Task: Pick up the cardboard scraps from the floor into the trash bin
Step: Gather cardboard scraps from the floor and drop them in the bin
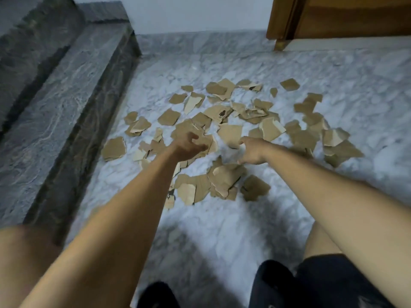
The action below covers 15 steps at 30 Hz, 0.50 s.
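Single head-worn wide-angle view; faces forward and down; close above floor (pixel 222 230), steps (pixel 55 96) at left.

Torn cardboard scraps (pixel 230 133) are scattered all over the marble floor (pixel 222 230), next to a dark stone step (pixel 66 96). The left hand (pixel 189 146) and right hand (pixel 250 151) are both out over the pile with fingers curled. Too blurry to see any grip.

Your left forearm (pixel 124 207) and right forearm (pixel 322 185) both reach forward and down, bare. Left hand (pixel 189 146) has its fingers curled, and right hand (pixel 251 151) is palm-down with fingers bent. It's too blurry to call either grip.
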Tool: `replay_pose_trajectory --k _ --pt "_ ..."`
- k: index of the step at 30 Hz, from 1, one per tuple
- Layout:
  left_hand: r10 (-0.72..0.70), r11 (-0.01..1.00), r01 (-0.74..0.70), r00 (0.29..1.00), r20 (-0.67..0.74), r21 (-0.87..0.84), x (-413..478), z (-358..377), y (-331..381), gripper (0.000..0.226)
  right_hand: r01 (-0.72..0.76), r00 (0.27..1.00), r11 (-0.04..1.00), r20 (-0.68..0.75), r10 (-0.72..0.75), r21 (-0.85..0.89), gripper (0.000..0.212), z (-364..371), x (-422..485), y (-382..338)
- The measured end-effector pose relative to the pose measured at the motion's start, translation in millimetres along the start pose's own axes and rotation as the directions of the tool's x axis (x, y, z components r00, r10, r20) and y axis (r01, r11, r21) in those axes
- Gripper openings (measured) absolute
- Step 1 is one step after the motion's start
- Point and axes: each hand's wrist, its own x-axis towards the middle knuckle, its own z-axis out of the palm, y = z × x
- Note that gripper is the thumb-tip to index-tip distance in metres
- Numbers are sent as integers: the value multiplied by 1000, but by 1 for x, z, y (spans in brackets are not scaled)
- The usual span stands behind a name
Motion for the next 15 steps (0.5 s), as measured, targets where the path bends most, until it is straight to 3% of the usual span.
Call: replay_pose_trajectory --k 4,7,11,15 --pt "-6 983 -7 998 70 182 34 49 -2 75 -156 987 987 34 157 -27 93 25 8 45" --pt "6 977 -26 995 95 210 58 92 -17 74 -289 957 957 31 288 14 96 56 26 70" --pt "116 970 -112 993 -6 215 77 144 -37 62 -464 882 865 14 471 192 99 115 53 84" --pt "143 930 -113 988 -61 351 97 179 -43 79 -495 823 815 -139 551 300 91 157 73 84"
